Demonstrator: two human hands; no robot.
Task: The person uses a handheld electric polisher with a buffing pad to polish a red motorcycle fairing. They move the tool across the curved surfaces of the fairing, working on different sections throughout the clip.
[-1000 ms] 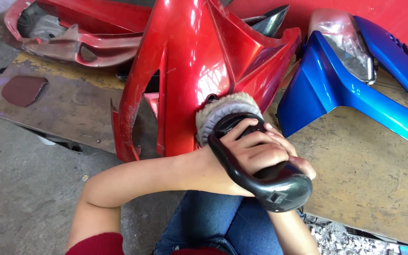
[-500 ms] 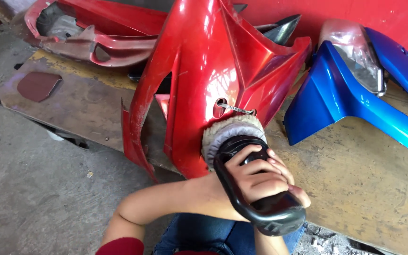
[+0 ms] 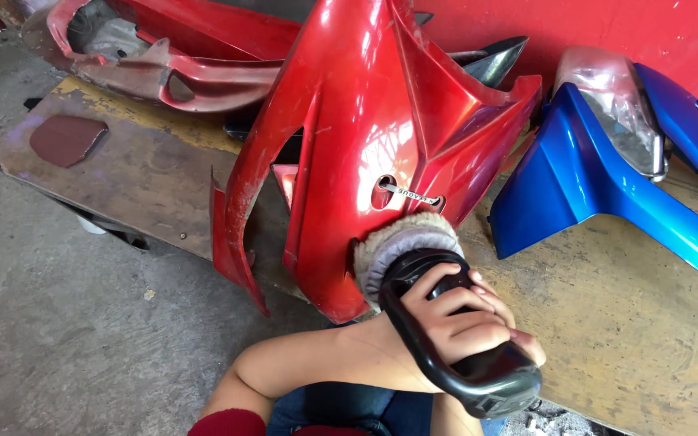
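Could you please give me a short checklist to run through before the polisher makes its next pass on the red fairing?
1. Woolly round polishing pad against the glossy red plastic fairing: ok, it presses on the lower edge.
2. Grip on the black loop-handled polisher: ok, the left hand wraps the handle; fingers of the right hand show behind it.
3. Fairing propped steadily on the worn wooden board: cannot tell.
4. Blue plastic fairing clear of the pad: ok, it lies apart to the right.
5. Pad spinning: cannot tell.
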